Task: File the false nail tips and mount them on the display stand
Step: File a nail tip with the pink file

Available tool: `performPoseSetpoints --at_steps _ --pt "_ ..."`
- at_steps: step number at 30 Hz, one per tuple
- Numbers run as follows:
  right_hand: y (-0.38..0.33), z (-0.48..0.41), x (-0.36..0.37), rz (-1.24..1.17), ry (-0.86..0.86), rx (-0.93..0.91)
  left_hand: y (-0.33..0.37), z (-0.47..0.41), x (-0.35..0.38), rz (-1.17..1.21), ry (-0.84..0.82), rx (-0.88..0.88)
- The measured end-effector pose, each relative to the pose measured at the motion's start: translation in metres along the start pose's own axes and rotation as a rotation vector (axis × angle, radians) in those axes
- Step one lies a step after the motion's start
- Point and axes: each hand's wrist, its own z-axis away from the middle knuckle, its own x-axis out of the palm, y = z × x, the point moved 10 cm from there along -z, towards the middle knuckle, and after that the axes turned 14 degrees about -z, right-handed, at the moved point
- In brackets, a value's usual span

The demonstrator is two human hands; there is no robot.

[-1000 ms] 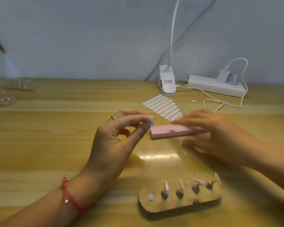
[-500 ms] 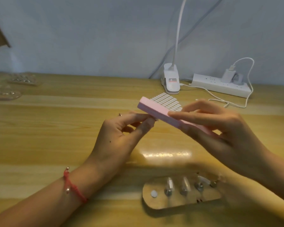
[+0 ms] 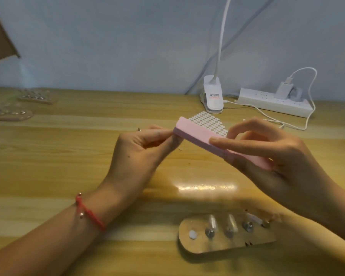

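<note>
My right hand (image 3: pixel 277 162) grips a pink sanding block (image 3: pixel 197 135) and holds it slanted above the table, its upper left end against my left fingertips. My left hand (image 3: pixel 139 152) pinches a small false nail tip between thumb and forefinger, and the tip is hidden by the fingers and the block. On the near part of the table lies the oval wooden display stand (image 3: pixel 227 243). Several clear nail tips (image 3: pixel 232 221) are mounted on its pegs, and a white adhesive dot (image 3: pixel 193 234) sits at its left end.
A sheet of white adhesive dots (image 3: pixel 209 121) lies behind the block. At the back stand a white clip lamp (image 3: pixel 213 96) and a power strip (image 3: pixel 273 102) with a charger and cable. Two more stands (image 3: pixel 10 114) lie at the far left.
My right hand picked the pink block up from the table and brought it against my left fingertips. My left hand stayed in place with its pinch.
</note>
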Motion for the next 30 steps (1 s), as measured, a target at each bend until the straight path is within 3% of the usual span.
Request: performPoseSetpoints --at_steps 20,22,24,26,28,30 --pt "-0.001 0.005 0.011 -0.003 0.078 0.055 -0.001 0.002 -0.010 -0.063 0.100 -0.028" --pt "-0.002 0.005 0.011 -0.002 0.085 0.059 0.007 0.005 -0.011 -0.117 0.110 0.036" --pt "-0.004 0.000 0.008 -0.007 0.114 0.047 0.031 0.015 0.008 -0.247 0.027 0.224" --pt "0.004 -0.002 -0.006 -0.118 0.197 0.079 0.039 0.020 0.015 -0.268 -0.004 0.309" --pt "0.016 0.001 -0.022 -0.287 0.278 0.133 0.025 0.013 0.003 -0.180 0.031 0.196" --pt "0.027 0.007 -0.031 -0.299 0.300 0.170 0.007 0.008 0.000 -0.094 0.010 0.026"
